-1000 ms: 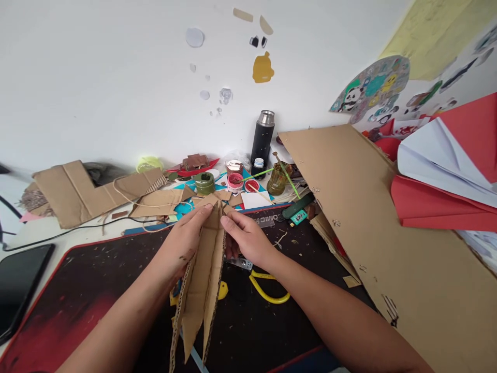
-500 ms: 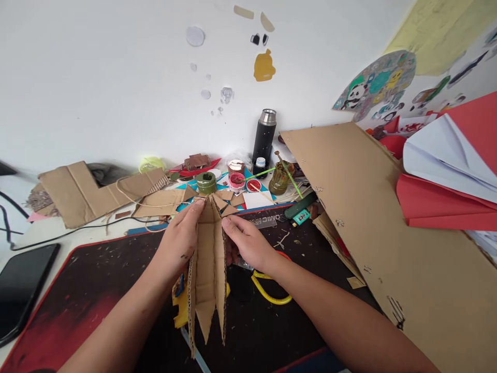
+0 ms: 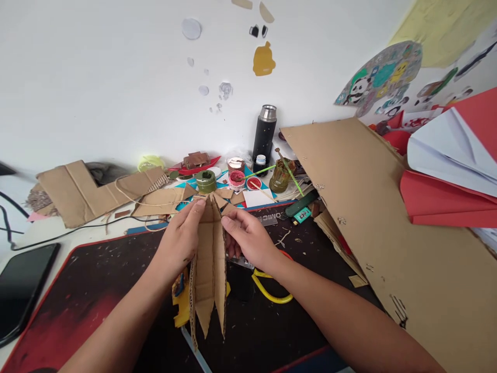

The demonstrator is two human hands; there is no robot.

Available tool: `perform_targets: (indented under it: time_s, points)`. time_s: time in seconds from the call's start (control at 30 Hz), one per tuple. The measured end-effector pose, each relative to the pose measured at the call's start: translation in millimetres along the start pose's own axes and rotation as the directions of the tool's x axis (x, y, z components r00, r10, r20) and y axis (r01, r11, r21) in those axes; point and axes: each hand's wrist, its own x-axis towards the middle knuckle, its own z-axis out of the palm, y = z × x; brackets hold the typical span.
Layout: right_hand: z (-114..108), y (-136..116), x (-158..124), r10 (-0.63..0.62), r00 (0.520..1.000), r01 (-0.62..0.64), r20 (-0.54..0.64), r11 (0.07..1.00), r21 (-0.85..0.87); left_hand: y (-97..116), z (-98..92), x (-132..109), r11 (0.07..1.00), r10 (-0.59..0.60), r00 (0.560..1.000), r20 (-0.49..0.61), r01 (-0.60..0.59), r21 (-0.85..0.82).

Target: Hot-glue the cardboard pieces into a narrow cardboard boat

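Between my hands is a long folded piece of cardboard (image 3: 205, 259), creased lengthwise into a trough with pointed ends toward me. My left hand (image 3: 180, 233) is closed on its left edge near the far end, thumb on top. On the right edge, my right hand (image 3: 248, 233) pinches the cardboard between thumb and fingers; some of those fingers are hidden behind it. Under the cardboard lies a yellow object (image 3: 180, 305), partly covered. Yellow-handled scissors (image 3: 272, 292) rest on the dark mat (image 3: 310, 321), half hidden by my right forearm.
A large cardboard sheet (image 3: 368, 207) leans over the right side. Along the wall stand a black thermos (image 3: 265, 132), a green paint jar (image 3: 205, 182), a jar with green sticks (image 3: 279, 178) and a red paper boat (image 3: 198, 163). A phone (image 3: 25, 290) lies at left; cardboard scraps (image 3: 77, 194) lie behind it.
The fingers of my right hand have shifted slightly and show more beside the cardboard's right edge. The cardboard's near tips have risen a little. Both hands keep their hold.
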Motion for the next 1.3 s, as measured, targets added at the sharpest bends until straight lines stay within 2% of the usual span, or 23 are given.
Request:
perform_targets:
  time_s: [0.37, 0.53, 0.7, 1.07, 1.3]
  points:
    - [-1.3, 1.4, 1.8, -0.027, 0.999, 0.026, 0.019, 0.998, 0.054, -5.3, 4.8, -0.8, 0.994, -0.095, 0.995, -0.019, 0.093, -0.056]
    - [-3.0, 2.6, 2.4, -0.033, 0.999, 0.032, 0.019, 0.999, 0.027, -3.8, 3.4, -1.8, 0.998, -0.050, 0.999, 0.003, 0.050, -0.034]
    - [-3.5, 1.0, 1.4, -0.024, 1.000, 0.024, 0.015, 1.000, 0.009, -5.6, 2.0, -3.4, 0.997, 0.001, 0.997, 0.073, 0.004, -0.072]
    - [-8.3, 0.9, 3.5, -0.063, 0.997, 0.062, 0.038, 0.998, 0.029, -8.2, 3.5, -3.8, 0.978, 0.038, 0.987, 0.157, -0.004, -0.210]
    - [-8.2, 1.3, 4.1, -0.051, 0.998, 0.050, 0.040, 0.998, 0.029, -11.6, 5.8, -1.4, 0.975, 0.040, 0.984, 0.172, -0.001, -0.222]
